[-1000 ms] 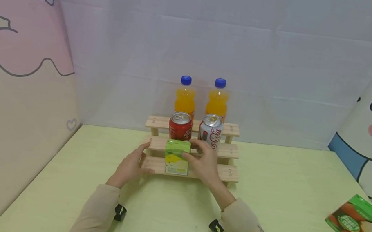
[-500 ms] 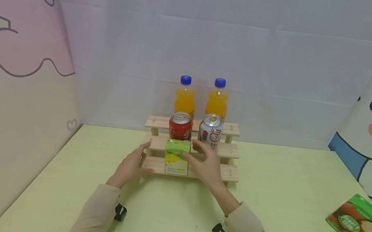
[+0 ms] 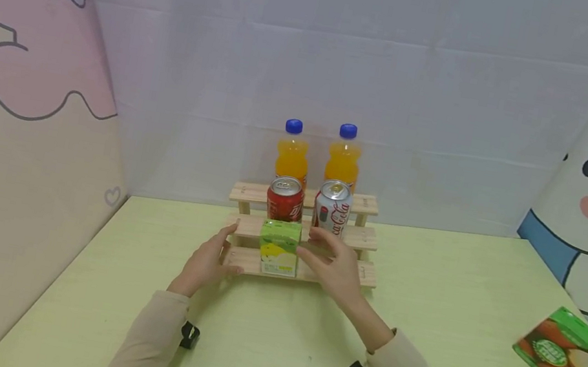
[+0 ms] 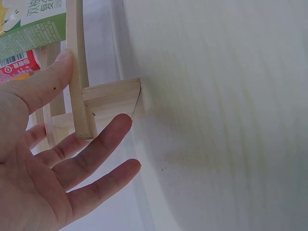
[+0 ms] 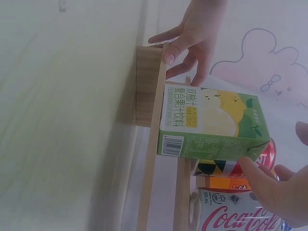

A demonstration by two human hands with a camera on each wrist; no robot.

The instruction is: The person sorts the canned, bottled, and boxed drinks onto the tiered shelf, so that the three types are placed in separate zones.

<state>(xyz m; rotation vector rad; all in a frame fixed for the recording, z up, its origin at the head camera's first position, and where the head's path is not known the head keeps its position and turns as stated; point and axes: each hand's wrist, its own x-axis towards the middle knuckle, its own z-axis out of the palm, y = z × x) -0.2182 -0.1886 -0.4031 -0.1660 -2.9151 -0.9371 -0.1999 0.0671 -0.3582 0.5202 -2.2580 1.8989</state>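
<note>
A green juice box [image 3: 279,248] with a pear picture stands upright on the lowest step of a small wooden rack [image 3: 349,274]. The rack has three steps and sits on a light green table [image 3: 265,349], close to the back wall.

The right hand [image 3: 335,267] is just beside the box, on its right side. Its fingers are loose and a little bent, and they hold nothing. In the right wrist view one fingertip [image 5: 250,168] is very near the top corner of the box, but I cannot tell if it touches.

The left hand [image 3: 206,260] is at the left end of the rack. Its fingers are straight and spread out. The thumb [image 4: 43,84] presses on the front edge of the lowest step, and the other fingers reach around the end of the rack.

Right behind the box, on the middle step, stands a red can [image 3: 285,199]. Next to it is a silver can [image 3: 332,207] with red letters. The right hand is in front of the bottom of the silver can. On the top step stand two orange bottles [image 3: 293,154] with blue caps, side by side.

Far off to the right, near the table edge, a green snack bag [image 3: 562,347] stands alone. The walls on both sides have big cartoon animals on them.
</note>
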